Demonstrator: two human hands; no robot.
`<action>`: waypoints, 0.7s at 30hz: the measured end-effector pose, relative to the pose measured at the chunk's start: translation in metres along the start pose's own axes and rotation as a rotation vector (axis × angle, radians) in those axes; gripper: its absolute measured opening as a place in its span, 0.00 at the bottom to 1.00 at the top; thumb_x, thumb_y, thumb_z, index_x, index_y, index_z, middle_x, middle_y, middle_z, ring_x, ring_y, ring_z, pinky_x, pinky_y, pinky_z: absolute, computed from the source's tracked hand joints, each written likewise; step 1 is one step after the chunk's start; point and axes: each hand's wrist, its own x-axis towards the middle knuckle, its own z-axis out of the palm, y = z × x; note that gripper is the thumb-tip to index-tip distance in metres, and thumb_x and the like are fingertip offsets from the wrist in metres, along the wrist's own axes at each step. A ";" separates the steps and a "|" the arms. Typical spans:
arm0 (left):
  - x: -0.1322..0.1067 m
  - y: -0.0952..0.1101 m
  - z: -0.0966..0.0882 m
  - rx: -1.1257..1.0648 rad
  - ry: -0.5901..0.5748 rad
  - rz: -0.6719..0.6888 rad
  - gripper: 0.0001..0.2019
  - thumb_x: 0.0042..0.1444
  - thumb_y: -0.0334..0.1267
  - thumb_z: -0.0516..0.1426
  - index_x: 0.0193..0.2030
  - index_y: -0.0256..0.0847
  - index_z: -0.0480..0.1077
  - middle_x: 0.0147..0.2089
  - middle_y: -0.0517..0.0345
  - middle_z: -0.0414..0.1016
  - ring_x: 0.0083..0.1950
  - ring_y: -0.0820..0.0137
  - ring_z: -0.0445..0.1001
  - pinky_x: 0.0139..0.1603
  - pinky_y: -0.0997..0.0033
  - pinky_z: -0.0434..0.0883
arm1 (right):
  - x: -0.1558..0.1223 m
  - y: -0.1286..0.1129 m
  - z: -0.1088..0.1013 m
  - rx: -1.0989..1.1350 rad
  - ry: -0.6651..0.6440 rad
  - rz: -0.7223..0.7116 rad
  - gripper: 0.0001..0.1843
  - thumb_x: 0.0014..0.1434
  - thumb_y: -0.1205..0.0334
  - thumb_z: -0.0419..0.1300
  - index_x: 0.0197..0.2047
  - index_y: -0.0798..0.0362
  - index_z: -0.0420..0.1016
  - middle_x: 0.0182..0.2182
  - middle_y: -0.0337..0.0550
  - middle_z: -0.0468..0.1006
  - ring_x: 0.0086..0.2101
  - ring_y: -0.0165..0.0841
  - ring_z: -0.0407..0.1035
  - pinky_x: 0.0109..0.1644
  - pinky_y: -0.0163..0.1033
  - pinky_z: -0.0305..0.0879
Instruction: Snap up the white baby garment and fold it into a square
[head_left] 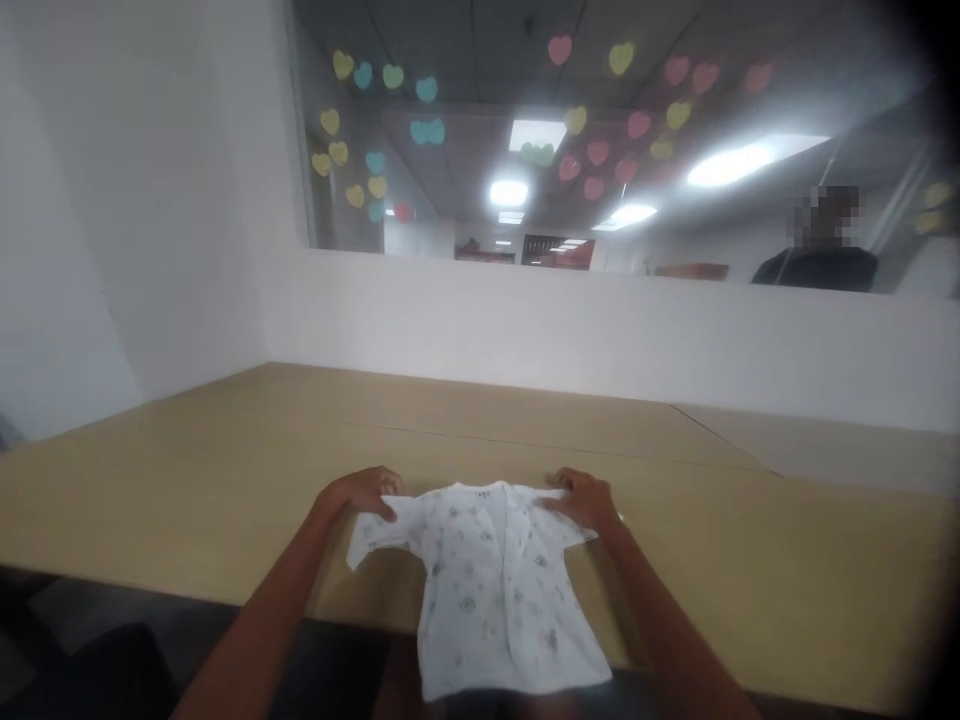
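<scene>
A small white baby shirt (491,585) with a faint printed pattern lies spread on the tan table (225,480), its hem hanging over the near edge. My left hand (366,492) pinches the shirt's left shoulder, fingers curled on the cloth. My right hand (581,497) grips the right shoulder the same way. Both sleeves stick out sideways beneath my hands.
A white low wall (600,330) runs behind the table, with a glass pane (600,150) above it covered in coloured heart stickers. Another person (821,250) stands behind the glass at the far right. A seam (720,440) crosses the tabletop on the right.
</scene>
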 end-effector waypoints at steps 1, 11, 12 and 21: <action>-0.003 -0.014 -0.001 0.001 -0.017 -0.011 0.18 0.34 0.47 0.66 0.33 0.40 0.74 0.32 0.58 0.76 0.35 0.63 0.72 0.32 0.72 0.67 | -0.002 0.007 0.012 0.000 -0.006 0.016 0.26 0.46 0.38 0.64 0.43 0.47 0.77 0.43 0.44 0.81 0.46 0.46 0.72 0.53 0.53 0.60; 0.014 -0.055 -0.013 0.138 0.315 -0.083 0.14 0.47 0.48 0.57 0.33 0.40 0.72 0.42 0.52 0.77 0.45 0.61 0.72 0.45 0.68 0.66 | 0.002 0.036 0.036 -0.059 0.077 0.070 0.22 0.61 0.46 0.51 0.45 0.51 0.77 0.45 0.50 0.79 0.50 0.44 0.68 0.53 0.48 0.59; 0.017 -0.058 -0.014 0.155 0.353 -0.107 0.14 0.47 0.49 0.57 0.32 0.40 0.72 0.41 0.52 0.77 0.45 0.60 0.72 0.45 0.67 0.66 | 0.003 0.039 0.034 -0.067 0.082 0.085 0.25 0.61 0.43 0.51 0.45 0.53 0.77 0.44 0.51 0.80 0.48 0.44 0.70 0.53 0.48 0.59; 0.002 -0.065 -0.018 0.270 0.657 -0.280 0.15 0.54 0.49 0.53 0.25 0.41 0.66 0.27 0.56 0.70 0.31 0.66 0.68 0.30 0.71 0.57 | -0.006 0.041 0.014 -0.099 0.230 0.152 0.19 0.58 0.48 0.55 0.39 0.55 0.76 0.45 0.58 0.76 0.51 0.50 0.65 0.55 0.54 0.54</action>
